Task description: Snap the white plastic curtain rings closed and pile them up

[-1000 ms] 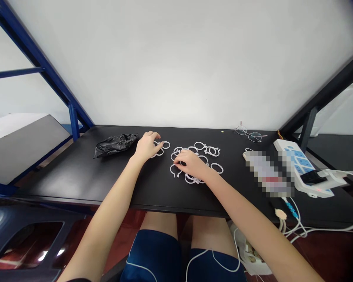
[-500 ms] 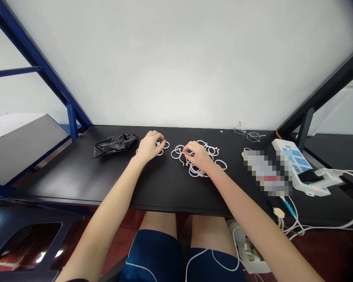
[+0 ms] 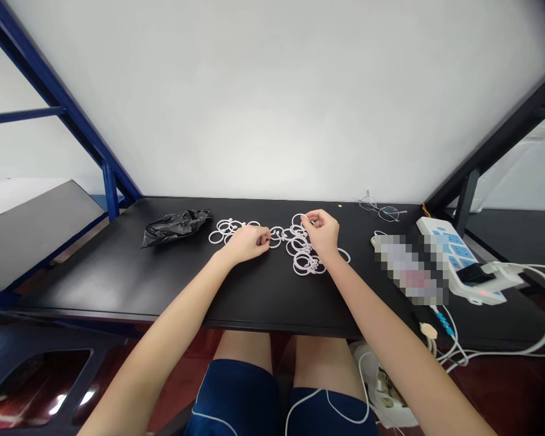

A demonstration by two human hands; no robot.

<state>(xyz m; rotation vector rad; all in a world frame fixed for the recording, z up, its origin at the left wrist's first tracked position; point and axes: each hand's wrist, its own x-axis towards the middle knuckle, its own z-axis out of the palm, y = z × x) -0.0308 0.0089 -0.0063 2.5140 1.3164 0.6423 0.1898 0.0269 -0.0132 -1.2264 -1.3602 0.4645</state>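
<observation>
Thin white hair ties, each a loop with a small knot, lie in two groups on the black desk (image 3: pixel 163 287). My left hand (image 3: pixel 249 243) is closed, its fingertips pinching the edge of a white hair tie (image 3: pixel 275 247) between the groups. Part of the left group (image 3: pixel 217 237) is hidden behind that hand. Over the right pile (image 3: pixel 303 264), my right hand (image 3: pixel 323 232) pinches another white hair tie (image 3: pixel 294 217) between thumb and forefinger, its loop raised at the pile's far side.
A crumpled black plastic bag (image 3: pixel 175 227) lies at the left. To the right are eyeglasses (image 3: pixel 387 213), a blurred-out phone (image 3: pixel 409 269) on a cable, and a white power strip (image 3: pixel 456 254) with a plugged-in charger. Blue metal framing (image 3: pixel 111 191) rises beside the desk.
My left hand has moved right, away from the left group, and its fingers have closed. My right hand has shifted right and slightly away from me, with a hair tie's loop now showing at its fingertips.
</observation>
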